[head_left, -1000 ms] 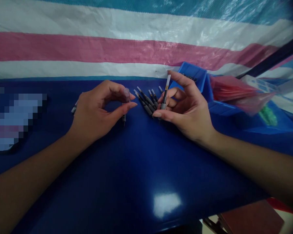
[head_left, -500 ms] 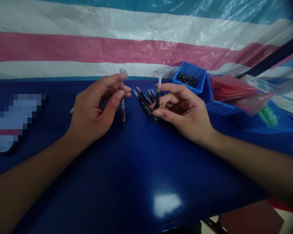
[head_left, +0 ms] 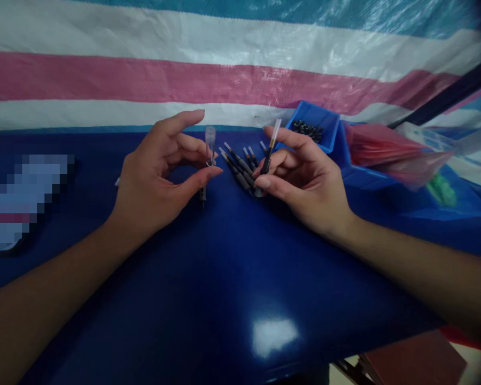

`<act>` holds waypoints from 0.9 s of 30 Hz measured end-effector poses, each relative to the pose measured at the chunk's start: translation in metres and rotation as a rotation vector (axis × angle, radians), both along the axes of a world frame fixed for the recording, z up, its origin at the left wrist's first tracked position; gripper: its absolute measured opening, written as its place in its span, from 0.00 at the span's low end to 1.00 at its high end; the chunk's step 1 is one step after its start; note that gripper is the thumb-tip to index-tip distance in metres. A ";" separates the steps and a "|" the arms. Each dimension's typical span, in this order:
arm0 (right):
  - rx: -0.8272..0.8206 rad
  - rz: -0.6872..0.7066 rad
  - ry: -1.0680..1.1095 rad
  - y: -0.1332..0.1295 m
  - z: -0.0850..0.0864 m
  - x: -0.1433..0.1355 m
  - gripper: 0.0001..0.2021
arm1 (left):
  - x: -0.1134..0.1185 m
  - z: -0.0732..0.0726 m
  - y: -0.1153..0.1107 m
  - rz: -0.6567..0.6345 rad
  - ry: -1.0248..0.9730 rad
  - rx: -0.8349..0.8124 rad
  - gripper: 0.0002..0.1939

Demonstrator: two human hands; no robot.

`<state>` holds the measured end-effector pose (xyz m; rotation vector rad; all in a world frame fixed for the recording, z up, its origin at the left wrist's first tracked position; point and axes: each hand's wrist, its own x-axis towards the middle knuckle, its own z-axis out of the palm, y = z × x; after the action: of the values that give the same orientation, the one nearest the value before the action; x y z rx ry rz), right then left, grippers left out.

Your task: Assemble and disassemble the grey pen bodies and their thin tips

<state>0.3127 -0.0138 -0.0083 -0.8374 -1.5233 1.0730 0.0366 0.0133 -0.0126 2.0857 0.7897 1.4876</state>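
My left hand (head_left: 160, 166) pinches a clear pen barrel (head_left: 210, 139) upright by its lower end, between thumb and fingers, with the index finger lifted away. Behind the left thumb, an assembled black pen (head_left: 202, 195) lies on the table, partly hidden. My right hand (head_left: 304, 176) is closed on a pen refill (head_left: 273, 141) with a dark grip at its lower end; its pale tube points up and leans right. Between the hands, several similar refills with dark grips (head_left: 235, 164) lie in a loose bunch, some partly covered by the right fingers.
Behind my right hand is a blue bin (head_left: 316, 117) holding small black parts. Red plastic bags (head_left: 385, 152) and a green bag (head_left: 441, 188) sit in blue bins farther right. A pixelated flat object (head_left: 28, 198) lies at left on the blue table (head_left: 184, 299). A striped sheet (head_left: 144, 80) hangs behind.
The clear barrel has moved down and slightly right, and the left index finger has lifted off it. The refill in my right hand has shifted right and tilted.
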 end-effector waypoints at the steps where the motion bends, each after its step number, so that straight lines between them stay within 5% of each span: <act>1: -0.001 -0.009 0.001 0.001 -0.001 0.001 0.34 | 0.000 -0.001 0.001 -0.001 -0.003 0.010 0.34; 8: -0.008 0.031 0.018 -0.001 -0.001 -0.001 0.33 | -0.003 -0.002 0.002 0.047 0.054 0.017 0.32; 15: 0.023 0.057 0.028 0.000 -0.003 -0.003 0.42 | -0.002 0.001 -0.003 0.035 0.077 0.000 0.32; 23: 0.044 0.049 -0.003 -0.004 -0.002 -0.004 0.39 | -0.002 0.004 -0.005 -0.004 0.071 -0.072 0.31; 27: 0.053 0.010 -0.018 -0.004 0.000 -0.002 0.34 | -0.002 0.002 -0.002 0.046 0.074 0.016 0.33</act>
<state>0.3103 -0.0179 -0.0088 -0.8054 -1.5663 1.0301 0.0351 0.0114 -0.0104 2.1590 0.8610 1.4526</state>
